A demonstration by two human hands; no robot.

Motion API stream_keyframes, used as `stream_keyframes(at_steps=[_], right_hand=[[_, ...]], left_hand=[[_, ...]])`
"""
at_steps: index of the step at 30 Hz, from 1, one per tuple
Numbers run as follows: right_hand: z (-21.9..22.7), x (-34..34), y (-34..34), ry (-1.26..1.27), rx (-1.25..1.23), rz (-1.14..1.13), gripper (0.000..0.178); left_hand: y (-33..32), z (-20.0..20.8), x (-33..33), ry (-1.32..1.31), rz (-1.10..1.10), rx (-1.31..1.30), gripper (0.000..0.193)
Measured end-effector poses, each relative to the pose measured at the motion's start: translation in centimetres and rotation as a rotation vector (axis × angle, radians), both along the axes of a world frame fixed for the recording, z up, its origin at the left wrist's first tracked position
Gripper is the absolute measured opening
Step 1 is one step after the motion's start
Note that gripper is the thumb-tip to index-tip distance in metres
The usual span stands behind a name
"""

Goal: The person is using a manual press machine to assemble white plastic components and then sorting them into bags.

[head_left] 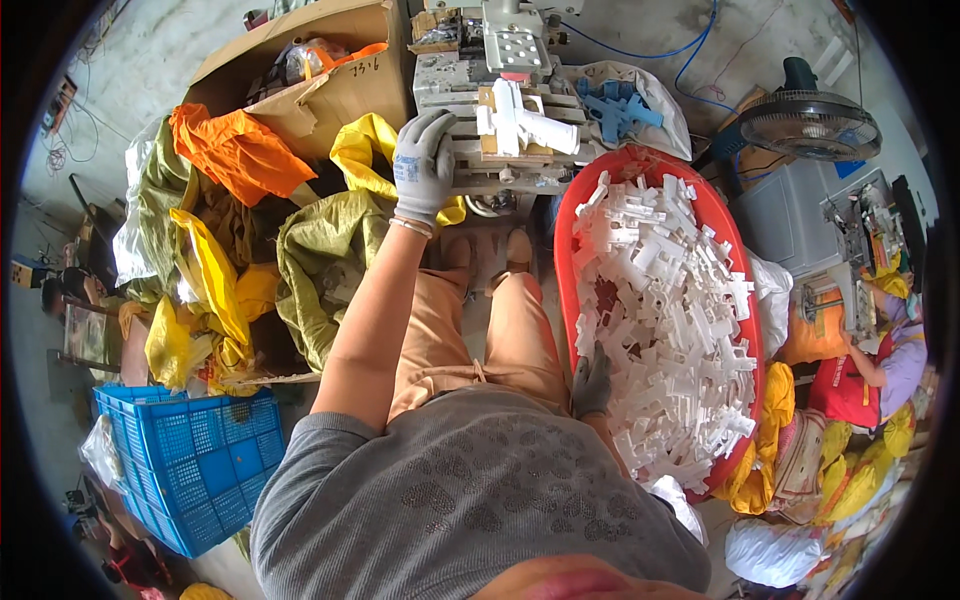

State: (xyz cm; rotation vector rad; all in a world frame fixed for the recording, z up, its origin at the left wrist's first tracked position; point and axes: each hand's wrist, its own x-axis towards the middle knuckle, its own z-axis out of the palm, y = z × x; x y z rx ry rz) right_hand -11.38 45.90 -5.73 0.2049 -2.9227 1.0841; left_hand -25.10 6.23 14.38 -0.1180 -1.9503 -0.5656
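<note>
My left hand (423, 165), in a grey work glove, is at the left edge of a metal machine (465, 100). Its fingers curl toward the machine bed; what they may grip is hidden. On the wooden block of the machine lies a white plastic toy gun piece (515, 118), under a metal press head (515, 45). My right hand (592, 383), gloved in dark grey, is low by the left side of a red tub (566, 250). Its fingers stretch upward near the white plastic parts (665, 300) heaped inside; nothing shows in them.
Left stand a cardboard box (350, 100), yellow and green sacks (335, 255) and a blue crate (195, 465). Beyond the tub are a sack with blue toy guns (620, 110), a black fan (810, 122) and a grey bin (780, 215). Another person (900, 350) sits far right.
</note>
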Motion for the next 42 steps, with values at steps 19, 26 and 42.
stream_keyframes(at_steps=[19, 26, 42], right_hand=[[-1.8, -0.9, 1.7, 0.124, -0.132, 0.018, 0.044], [0.5, -3.9, 2.8, 0.022, -0.338, -0.017, 0.044], [23.6, -21.6, -13.1, 0.580, -0.301, 0.565, 0.047]], left_hand=[[-0.4, 2.0, 0.7, -0.212, -0.047, -0.065, 0.027], [0.3, 5.1, -0.8, -0.404, -0.243, -0.073, 0.039], [-1.8, 0.4, 9.0, -0.117, -0.284, 0.889, 0.037]])
